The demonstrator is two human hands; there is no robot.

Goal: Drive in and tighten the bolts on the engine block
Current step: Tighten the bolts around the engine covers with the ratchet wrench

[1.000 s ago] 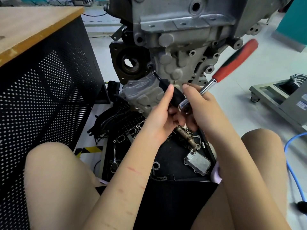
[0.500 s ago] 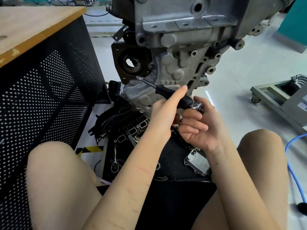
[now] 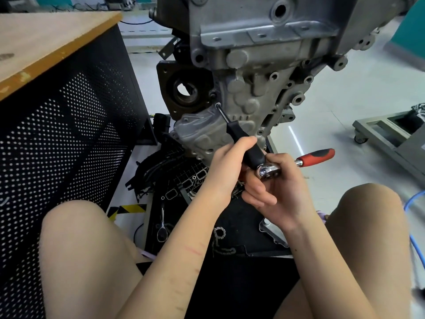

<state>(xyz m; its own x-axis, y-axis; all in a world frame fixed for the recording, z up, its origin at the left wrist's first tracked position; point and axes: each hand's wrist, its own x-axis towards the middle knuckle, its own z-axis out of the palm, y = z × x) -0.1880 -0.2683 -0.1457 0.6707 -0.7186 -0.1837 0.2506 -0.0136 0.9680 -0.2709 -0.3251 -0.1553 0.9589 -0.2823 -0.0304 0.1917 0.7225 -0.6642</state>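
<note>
Ratchet (image 3: pixel 269 172) handle swung to three o'clock, right hand (image 3: pixel 279 192) gripping its head, left hand (image 3: pixel 226 170) pinching black extension (image 3: pixel 243 143), tip on engine block (image 3: pixel 259 72) bolt (image 3: pixel 218 105) at eleven o'clock.

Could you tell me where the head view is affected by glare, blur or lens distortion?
In the head view, glare streaks the floor and glints on the chrome ratchet head; the wooden benchtop edge and engine block bow from wide-angle distortion; the blue cable and frame edges look soft; both hands, left hand and right hand, are reasonably sharp.
</note>
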